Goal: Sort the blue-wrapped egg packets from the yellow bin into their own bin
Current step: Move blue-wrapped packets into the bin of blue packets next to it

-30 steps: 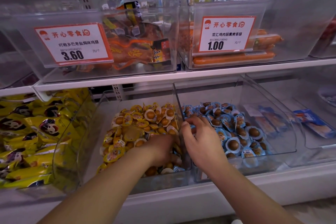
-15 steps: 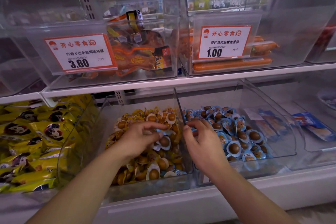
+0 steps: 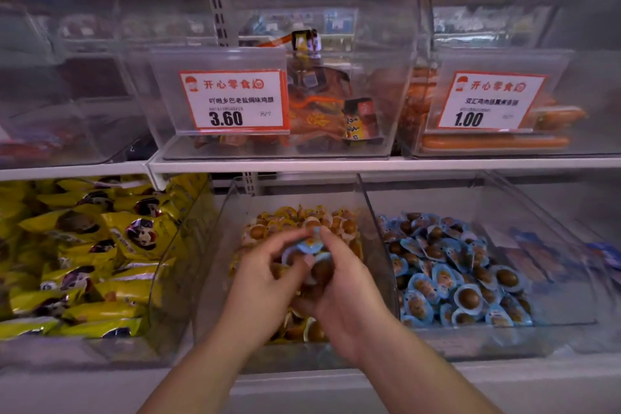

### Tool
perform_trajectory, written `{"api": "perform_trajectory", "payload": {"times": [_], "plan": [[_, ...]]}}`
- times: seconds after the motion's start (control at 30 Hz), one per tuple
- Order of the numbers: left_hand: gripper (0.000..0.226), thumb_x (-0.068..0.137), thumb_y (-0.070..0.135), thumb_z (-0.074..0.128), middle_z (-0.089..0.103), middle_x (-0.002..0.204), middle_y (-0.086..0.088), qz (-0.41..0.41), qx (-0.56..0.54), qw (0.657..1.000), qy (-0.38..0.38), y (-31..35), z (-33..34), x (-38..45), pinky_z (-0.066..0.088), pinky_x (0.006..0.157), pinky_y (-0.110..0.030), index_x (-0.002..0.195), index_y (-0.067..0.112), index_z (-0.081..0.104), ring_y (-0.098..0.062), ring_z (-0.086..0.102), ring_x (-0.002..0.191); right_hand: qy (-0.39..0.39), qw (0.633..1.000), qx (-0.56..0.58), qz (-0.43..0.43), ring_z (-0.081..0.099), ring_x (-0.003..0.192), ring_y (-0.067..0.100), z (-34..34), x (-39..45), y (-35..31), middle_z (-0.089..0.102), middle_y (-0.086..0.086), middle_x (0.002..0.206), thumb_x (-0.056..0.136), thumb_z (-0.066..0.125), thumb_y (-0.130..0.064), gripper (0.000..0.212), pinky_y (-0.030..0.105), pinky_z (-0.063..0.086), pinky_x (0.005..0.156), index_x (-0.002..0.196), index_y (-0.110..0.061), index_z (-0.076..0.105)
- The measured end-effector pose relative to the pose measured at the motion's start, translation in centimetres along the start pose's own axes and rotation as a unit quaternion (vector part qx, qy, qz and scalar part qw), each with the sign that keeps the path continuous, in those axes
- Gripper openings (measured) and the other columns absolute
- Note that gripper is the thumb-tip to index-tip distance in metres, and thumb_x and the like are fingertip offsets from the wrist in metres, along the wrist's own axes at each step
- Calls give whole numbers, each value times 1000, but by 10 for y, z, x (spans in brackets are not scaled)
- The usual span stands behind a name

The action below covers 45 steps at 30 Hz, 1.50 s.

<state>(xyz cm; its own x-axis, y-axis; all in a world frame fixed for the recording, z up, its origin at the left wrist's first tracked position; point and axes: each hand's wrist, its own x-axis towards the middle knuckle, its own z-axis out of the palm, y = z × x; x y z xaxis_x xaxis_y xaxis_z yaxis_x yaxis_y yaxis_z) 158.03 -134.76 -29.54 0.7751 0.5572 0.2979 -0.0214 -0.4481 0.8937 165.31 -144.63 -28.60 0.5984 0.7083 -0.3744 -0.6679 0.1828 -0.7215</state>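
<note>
Two clear bins sit side by side on the lower shelf. The middle bin [image 3: 215,265] holds yellow-wrapped egg packets [image 3: 279,218]. The bin to its right [image 3: 537,239] holds blue-wrapped egg packets [image 3: 447,272]. Both my hands meet above the yellow bin. My left hand [image 3: 265,286] and my right hand [image 3: 339,292] together hold a small bunch of blue-wrapped packets [image 3: 307,247] between curled fingers. My hands hide much of the yellow pile.
A bin of yellow snack bags [image 3: 87,255] stands on the left. On the shelf above [image 3: 369,163], clear bins carry price tags 3.60 [image 3: 235,99] and 1.00 [image 3: 490,101]. Further blue packets lie at the far right [image 3: 601,255].
My left hand rose from the yellow pile with blue packets. My right hand came left, out of the blue bin, and joined it over the yellow bin. The view shifted left.
</note>
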Motion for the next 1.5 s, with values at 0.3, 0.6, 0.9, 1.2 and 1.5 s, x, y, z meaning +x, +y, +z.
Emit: {"api": "perform_trajectory", "payload": {"times": [0.3, 0.6, 0.9, 1.2, 1.5], "plan": [[77, 86, -20, 49, 63, 128, 9, 10, -31, 999, -42, -10, -5, 0, 45, 102, -22, 145, 29, 40, -4, 59, 119, 61, 998, 11, -19, 71, 81, 25, 2, 15, 3, 73, 20, 107, 93, 62, -3, 24, 34, 57, 59, 116, -4, 66], [54, 86, -7, 56, 61, 122, 14, 69, 194, 978, 10, -32, -33, 0, 45, 101, -28, 119, 34, 66, -8, 57, 114, 23, 997, 0, -76, 73, 79, 27, -26, -13, -35, 71, 17, 92, 89, 53, 0, 26, 25, 46, 45, 113, 3, 61], [30, 94, 48, 55, 57, 123, 26, 143, 313, 921, -185, -30, 7, -1, 44, 102, -28, 122, 40, 62, 3, 50, 117, 233, 823, -422, -302, 69, 65, 28, -96, -23, -83, 73, 9, 73, 97, 61, -37, 25, 30, 48, 51, 89, -15, 68], [35, 85, 53, 69, 63, 117, 12, 26, 311, 859, -406, -36, 38, 27, 47, 97, -33, 115, 34, 70, -7, 57, 107, 187, 688, -628, -313, 61, 110, 15, -113, -16, -65, 67, -3, 120, 93, 61, -20, 27, 26, 46, 86, 118, -19, 70], [16, 81, 42, 67, 61, 102, 14, 92, 390, 848, -347, -54, 30, 42, 47, 84, -30, 71, 30, 62, -5, 53, 97, 171, 711, -606, -314, 62, 70, 15, -106, 2, -49, 72, 2, 89, 95, 51, -15, 23, 23, 40, 55, 101, -14, 74]]}}
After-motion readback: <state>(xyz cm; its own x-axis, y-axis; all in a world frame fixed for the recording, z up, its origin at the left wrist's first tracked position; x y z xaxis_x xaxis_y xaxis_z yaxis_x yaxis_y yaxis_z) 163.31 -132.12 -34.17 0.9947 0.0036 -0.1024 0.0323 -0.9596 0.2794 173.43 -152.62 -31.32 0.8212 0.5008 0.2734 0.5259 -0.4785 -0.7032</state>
